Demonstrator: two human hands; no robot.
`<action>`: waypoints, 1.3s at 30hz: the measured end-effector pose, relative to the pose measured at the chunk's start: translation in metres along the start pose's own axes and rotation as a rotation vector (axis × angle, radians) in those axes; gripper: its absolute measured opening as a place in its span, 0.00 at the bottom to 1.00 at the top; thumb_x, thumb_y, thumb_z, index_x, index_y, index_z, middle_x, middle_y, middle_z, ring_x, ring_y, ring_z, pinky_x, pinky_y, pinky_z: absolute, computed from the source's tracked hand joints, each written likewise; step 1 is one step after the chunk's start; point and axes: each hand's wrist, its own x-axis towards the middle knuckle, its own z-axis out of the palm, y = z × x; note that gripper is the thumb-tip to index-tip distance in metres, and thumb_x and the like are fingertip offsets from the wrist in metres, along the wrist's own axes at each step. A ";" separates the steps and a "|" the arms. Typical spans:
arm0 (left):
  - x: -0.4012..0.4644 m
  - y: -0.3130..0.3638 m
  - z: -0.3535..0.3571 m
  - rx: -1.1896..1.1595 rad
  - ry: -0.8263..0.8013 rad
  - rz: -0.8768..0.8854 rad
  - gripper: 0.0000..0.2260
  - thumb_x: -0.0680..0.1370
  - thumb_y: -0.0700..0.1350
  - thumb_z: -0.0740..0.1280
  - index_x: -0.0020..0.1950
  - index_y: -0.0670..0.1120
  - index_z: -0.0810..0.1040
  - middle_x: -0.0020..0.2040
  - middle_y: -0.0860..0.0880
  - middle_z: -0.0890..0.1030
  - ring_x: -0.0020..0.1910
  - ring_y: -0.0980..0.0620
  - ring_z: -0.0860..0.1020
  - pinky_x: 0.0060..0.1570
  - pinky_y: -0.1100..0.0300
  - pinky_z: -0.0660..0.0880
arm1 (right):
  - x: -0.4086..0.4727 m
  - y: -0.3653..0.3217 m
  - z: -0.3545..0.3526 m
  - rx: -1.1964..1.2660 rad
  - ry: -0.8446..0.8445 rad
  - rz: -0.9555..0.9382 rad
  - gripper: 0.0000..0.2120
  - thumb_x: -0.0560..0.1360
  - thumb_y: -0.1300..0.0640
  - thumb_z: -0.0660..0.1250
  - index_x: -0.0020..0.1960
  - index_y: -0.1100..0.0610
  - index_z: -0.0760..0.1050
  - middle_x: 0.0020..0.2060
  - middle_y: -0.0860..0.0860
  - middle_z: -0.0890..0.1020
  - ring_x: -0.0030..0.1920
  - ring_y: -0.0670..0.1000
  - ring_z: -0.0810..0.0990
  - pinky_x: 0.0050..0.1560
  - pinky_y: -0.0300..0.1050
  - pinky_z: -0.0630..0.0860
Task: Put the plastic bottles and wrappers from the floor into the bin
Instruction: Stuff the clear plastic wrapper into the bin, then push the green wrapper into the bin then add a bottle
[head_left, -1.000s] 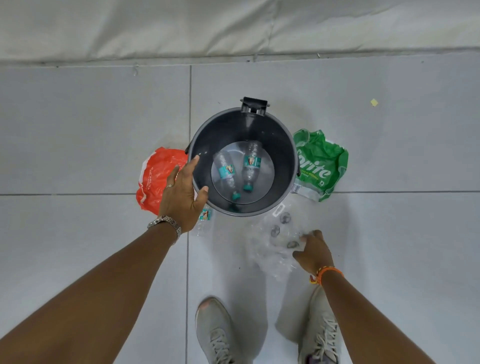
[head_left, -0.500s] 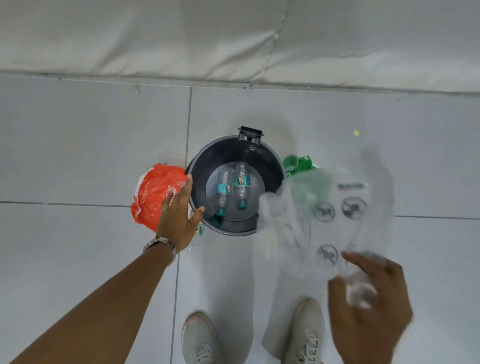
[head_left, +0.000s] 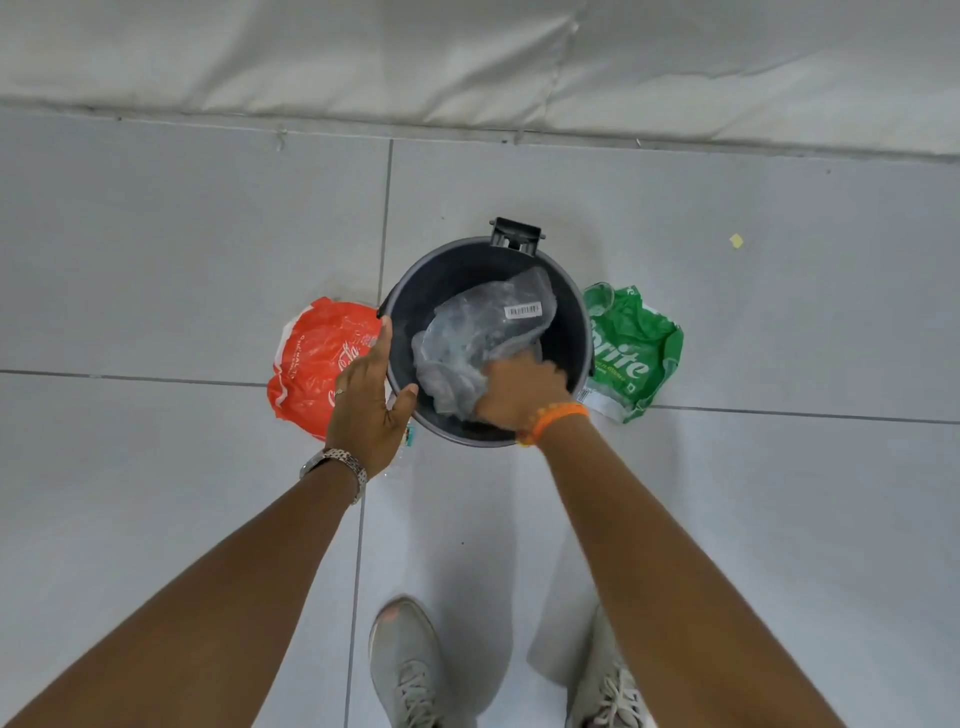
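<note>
A round black bin stands on the tiled floor in front of me. My right hand is inside its near rim, shut on a crumpled clear plastic wrapper with a barcode sticker that fills the bin's opening. My left hand grips the bin's left rim, thumb inside. A red Coca-Cola wrapper lies on the floor left of the bin. A green Sprite wrapper lies to its right. A small clear bottle peeks out beside my left hand. The bottles in the bin are hidden.
A white padded wall runs along the far edge of the floor. A small yellow scrap lies on the tiles at the right. My two light shoes stand near the bottom of the view.
My right hand lifted the clear wrapper off the floor at the bin's right front, swung it up, and now holds it inside the bin. My left hand stayed on the rim.
</note>
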 end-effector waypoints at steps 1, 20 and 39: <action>0.000 -0.004 0.000 0.003 0.003 -0.002 0.34 0.78 0.57 0.57 0.83 0.55 0.48 0.75 0.49 0.72 0.72 0.44 0.70 0.73 0.40 0.66 | -0.005 0.008 -0.003 0.106 0.181 -0.049 0.19 0.75 0.46 0.66 0.63 0.52 0.78 0.62 0.57 0.77 0.58 0.61 0.80 0.61 0.58 0.78; -0.003 -0.005 0.012 -0.082 0.104 0.009 0.28 0.80 0.54 0.57 0.80 0.59 0.56 0.77 0.49 0.70 0.73 0.44 0.72 0.67 0.39 0.74 | 0.047 0.149 0.135 0.359 0.133 0.276 0.36 0.72 0.56 0.72 0.78 0.55 0.64 0.71 0.61 0.67 0.69 0.68 0.70 0.68 0.58 0.71; 0.001 -0.015 0.021 -0.101 0.175 0.069 0.27 0.80 0.55 0.55 0.80 0.57 0.57 0.78 0.50 0.68 0.74 0.47 0.69 0.70 0.37 0.71 | 0.039 0.147 0.189 -0.036 0.195 0.151 0.04 0.77 0.67 0.65 0.51 0.63 0.78 0.46 0.61 0.84 0.47 0.63 0.85 0.47 0.51 0.80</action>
